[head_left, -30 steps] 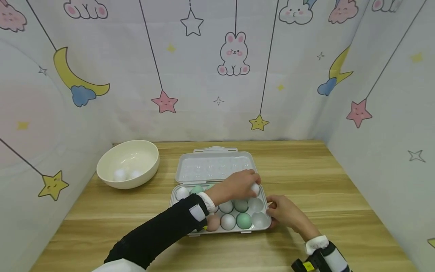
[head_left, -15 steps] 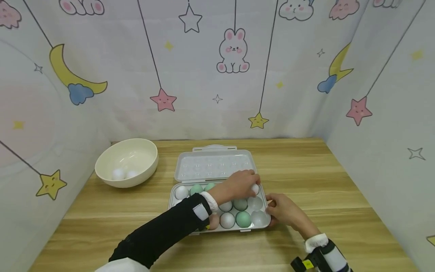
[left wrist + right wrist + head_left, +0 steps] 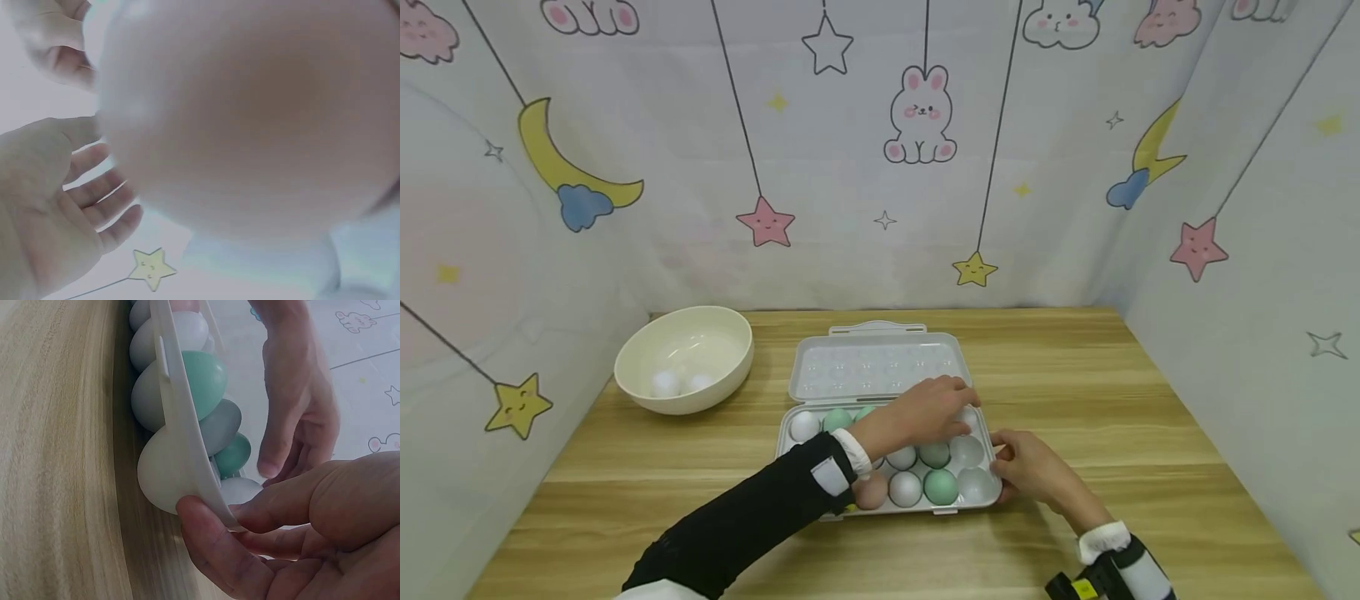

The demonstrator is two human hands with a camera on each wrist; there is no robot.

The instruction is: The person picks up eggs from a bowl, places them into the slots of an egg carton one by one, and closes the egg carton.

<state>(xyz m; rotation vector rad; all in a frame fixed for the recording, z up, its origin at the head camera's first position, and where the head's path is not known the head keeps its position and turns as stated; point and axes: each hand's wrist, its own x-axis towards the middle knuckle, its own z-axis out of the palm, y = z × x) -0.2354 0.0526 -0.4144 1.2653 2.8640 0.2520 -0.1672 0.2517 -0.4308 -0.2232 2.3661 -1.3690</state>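
Note:
A pale plastic egg carton (image 3: 917, 513) lies open on the table, holding rows of white, green and pink eggs. Over its far right corner reaches my left hand (image 3: 921, 410), fingers loosely extended above a white egg (image 3: 242, 487). In the right wrist view the left thumb is apart from that egg. A pink egg (image 3: 250, 112) fills much of the left wrist view and hides the left fingertips. My right hand (image 3: 1033, 471) pinches the carton's right rim between thumb and fingers. Near it, bare cups (image 3: 967, 452) show beside a green egg (image 3: 941, 487).
A cream bowl (image 3: 730, 358) with white eggs (image 3: 666, 383) inside stands at the back left. Behind the carton lies its dimpled lid (image 3: 880, 367). Printed cloth walls (image 3: 850, 275) enclose the wooden table (image 3: 1075, 375) at the back and sides.
The left fingers have spread slightly at the far right cup, and less of the white egg there shows in the head view. My right hand stays on the rim.

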